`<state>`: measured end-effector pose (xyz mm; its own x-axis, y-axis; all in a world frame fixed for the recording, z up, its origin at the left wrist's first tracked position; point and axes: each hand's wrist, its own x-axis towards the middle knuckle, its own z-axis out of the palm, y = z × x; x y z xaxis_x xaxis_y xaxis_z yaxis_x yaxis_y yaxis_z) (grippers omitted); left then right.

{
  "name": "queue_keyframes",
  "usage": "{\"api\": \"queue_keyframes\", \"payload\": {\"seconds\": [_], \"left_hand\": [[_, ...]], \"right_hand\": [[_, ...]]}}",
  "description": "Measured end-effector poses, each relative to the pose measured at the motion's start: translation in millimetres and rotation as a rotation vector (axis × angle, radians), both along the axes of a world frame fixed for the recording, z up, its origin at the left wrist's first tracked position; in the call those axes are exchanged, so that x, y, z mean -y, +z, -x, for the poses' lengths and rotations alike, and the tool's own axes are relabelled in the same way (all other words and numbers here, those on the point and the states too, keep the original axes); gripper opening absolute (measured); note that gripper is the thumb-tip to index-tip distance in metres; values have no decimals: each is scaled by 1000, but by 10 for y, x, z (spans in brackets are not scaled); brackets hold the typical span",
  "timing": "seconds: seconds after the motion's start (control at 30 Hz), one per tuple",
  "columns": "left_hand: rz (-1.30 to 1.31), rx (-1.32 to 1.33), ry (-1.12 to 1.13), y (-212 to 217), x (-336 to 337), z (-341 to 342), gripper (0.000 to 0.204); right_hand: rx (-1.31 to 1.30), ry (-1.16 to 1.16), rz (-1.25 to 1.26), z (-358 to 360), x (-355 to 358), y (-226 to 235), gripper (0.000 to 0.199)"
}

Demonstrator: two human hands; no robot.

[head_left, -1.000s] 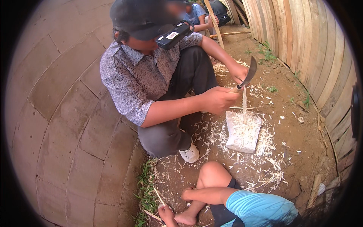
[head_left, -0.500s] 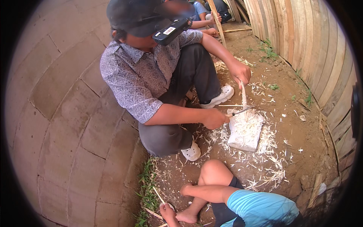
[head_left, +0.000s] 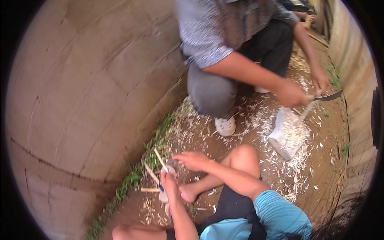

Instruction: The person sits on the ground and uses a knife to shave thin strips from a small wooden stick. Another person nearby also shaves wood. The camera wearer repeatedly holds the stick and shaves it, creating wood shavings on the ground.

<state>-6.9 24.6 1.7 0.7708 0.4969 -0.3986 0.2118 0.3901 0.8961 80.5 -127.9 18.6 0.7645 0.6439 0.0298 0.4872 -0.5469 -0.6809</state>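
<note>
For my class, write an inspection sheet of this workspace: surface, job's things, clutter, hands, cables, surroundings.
Surface: brown soil.
Job's things: pale stick; dark piece, kind unclear.
Clutter: shavings strewn about and over a pale block.
Hands: left hand closed on the stick; right hand at the dark piece, grip unclear.
Cables: nothing seen.
Surroundings: wall with grass along its foot; fence at right; co-worker holding a curved knife.
</note>
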Motion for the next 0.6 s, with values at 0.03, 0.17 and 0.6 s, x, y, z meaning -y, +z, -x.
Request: {"api": "queue_keyframes", "payload": {"seconds": [0.03, 0.17, 0.6], "left_hand": [[33, 26, -11, 4, -17, 23, 19], [-77, 47, -80, -46, -21, 3, 24], [-117, 24, -137, -296, 28, -76, 25]], "right_hand": [[-13, 18, -34, 57, -31, 42, 35], [-3, 60, -294, 41, -173, -230, 33], [149, -156, -126, 57, -307, -263, 22]]}}
